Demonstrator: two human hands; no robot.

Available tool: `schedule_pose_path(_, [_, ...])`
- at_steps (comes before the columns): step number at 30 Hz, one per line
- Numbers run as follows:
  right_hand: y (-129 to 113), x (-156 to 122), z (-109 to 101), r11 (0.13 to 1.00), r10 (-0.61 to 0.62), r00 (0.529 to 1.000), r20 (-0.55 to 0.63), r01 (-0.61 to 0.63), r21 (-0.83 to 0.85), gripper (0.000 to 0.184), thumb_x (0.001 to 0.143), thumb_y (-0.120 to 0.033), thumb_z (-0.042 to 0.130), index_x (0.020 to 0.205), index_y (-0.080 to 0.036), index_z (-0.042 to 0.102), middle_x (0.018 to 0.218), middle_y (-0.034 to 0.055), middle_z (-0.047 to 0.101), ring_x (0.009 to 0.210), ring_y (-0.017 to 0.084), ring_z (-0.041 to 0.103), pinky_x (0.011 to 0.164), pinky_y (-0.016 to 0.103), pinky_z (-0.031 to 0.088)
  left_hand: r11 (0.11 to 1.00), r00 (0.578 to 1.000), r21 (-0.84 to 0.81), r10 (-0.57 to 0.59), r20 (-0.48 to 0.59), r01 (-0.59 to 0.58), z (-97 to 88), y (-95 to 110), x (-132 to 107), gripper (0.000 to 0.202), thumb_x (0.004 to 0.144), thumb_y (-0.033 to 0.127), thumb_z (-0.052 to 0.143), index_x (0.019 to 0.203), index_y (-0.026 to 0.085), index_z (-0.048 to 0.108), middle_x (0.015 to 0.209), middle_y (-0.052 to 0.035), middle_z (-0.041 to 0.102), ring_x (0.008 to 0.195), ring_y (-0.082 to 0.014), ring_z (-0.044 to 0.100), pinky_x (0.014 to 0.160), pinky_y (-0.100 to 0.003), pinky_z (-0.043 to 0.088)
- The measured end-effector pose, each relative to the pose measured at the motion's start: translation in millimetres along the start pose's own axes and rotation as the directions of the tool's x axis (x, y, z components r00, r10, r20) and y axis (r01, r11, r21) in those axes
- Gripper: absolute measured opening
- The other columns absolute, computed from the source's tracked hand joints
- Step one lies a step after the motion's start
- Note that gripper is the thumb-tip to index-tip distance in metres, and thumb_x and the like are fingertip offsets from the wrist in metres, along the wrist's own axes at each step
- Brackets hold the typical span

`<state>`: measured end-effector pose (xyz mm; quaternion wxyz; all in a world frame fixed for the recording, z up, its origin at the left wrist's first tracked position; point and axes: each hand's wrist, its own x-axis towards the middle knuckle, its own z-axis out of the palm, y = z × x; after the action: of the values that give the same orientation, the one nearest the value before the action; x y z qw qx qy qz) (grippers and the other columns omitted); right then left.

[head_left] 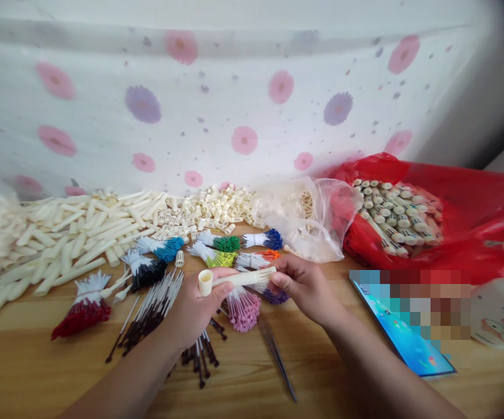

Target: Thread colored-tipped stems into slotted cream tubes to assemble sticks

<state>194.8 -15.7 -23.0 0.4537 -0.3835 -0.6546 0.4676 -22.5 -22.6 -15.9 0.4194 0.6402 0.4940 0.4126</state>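
1. At far left, a broad pile of cream plastic tubes (116, 233) lies on the pale wooden table (34, 372).
2. In front of it is a bundle of white thin sticks with dark red tips (88, 308).
3. The left hand (206, 297) is closed, pinching one slim cream plastic tube (242, 279); a short, wide cream plastic piece (205, 283), mouth upward, is also held there.
4. This tube lies nearly level between both hands, above the bundle of white sticks with pink tips (243, 308).
5. The right hand (293, 285) pinches its slotted right end with thumb and fingers.
6. Below are grey metal tweezers (280, 362).
7. At right, a red plastic bag (474, 198) contains many cream tubes.
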Motion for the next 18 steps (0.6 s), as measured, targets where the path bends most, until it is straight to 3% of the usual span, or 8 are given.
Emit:
schedule_pose_path(5, [0.4,-1.0,4.0,0.998,0.043,0.999,0.004,-0.043,0.042,0.031,0.084,-0.047,0.056,0.077,-0.017,0.054,0.062,-0.0016,0.056,0.055,0.010,0.049,0.052,0.023,0.039,0.998,0.997,0.045,-0.029,-0.068,0.032,2.7,10.4,-2.7,0.029,0.075,0.035,0.061,0.091,0.013,0.069,0.069,-0.0028,0.067,0.065,-0.0168,0.058,0.055,-0.023,0.042])
schedule_pose_path(8, [-1.1,-0.5,-1.0,0.999,0.028,1.000,-0.003,-0.028,0.015,0.031,0.084,-0.047,0.056,0.077,-0.017,0.055,0.064,-0.0006,0.058,0.057,0.010,0.051,0.054,0.023,0.040,0.999,0.998,0.039,-0.036,-0.058,0.038,2.6,11.3,-2.1,0.029,0.075,0.036,0.061,0.091,0.014,0.070,0.065,-0.0018,0.066,0.065,-0.0170,0.058,0.053,-0.023,0.041])
schedule_pose_path(11, [-2.9,0.8,-8.4,0.999,0.038,0.997,0.063,-0.036,-0.024,0.032,0.081,-0.047,0.060,0.078,-0.015,0.060,0.068,0.0021,0.062,0.060,0.012,0.055,0.056,0.025,0.043,0.997,0.998,0.058,-0.050,-0.028,0.052,3.1,9.9,-2.6,0.029,0.076,0.037,0.061,0.092,0.015,0.070,0.065,-0.0022,0.066,0.065,-0.0175,0.058,0.052,-0.023,0.041])
schedule_pose_path(14, [-3.3,1.8,-6.0,0.989,-0.075,0.994,-0.077,0.084,0.124,0.037,0.083,-0.052,0.055,0.093,-0.017,0.062,0.089,0.0070,0.067,0.082,0.019,0.063,0.071,0.032,0.050,0.997,0.993,0.035,-0.077,0.087,0.075,8.8,8.9,-6.1,0.032,0.078,0.040,0.059,0.094,0.015,0.070,0.068,-0.0033,0.067,0.064,-0.0167,0.058,0.052,-0.022,0.041])
schedule_pose_path(16, [-3.1,1.9,2.0,0.957,-0.145,0.964,-0.222,0.193,0.217,0.041,0.088,-0.055,0.046,0.107,-0.020,0.058,0.108,0.0095,0.065,0.102,0.023,0.060,0.087,0.040,0.047,0.995,0.978,0.014,-0.103,0.180,0.102,15.6,9.0,-9.5,0.033,0.079,0.042,0.058,0.092,0.014,0.069,0.067,-0.0035,0.066,0.062,-0.0159,0.058,0.053,-0.023,0.042])
schedule_pose_path(18, [-3.3,1.4,11.0,0.940,-0.172,0.950,-0.262,0.238,0.245,0.045,0.090,-0.054,0.039,0.118,-0.021,0.051,0.120,0.0106,0.059,0.112,0.024,0.055,0.095,0.044,0.043,0.993,0.962,-0.006,-0.114,0.249,0.119,22.8,9.4,-12.4,0.034,0.079,0.042,0.057,0.091,0.013,0.069,0.067,-0.0039,0.066,0.061,-0.0159,0.058,0.056,-0.024,0.045])
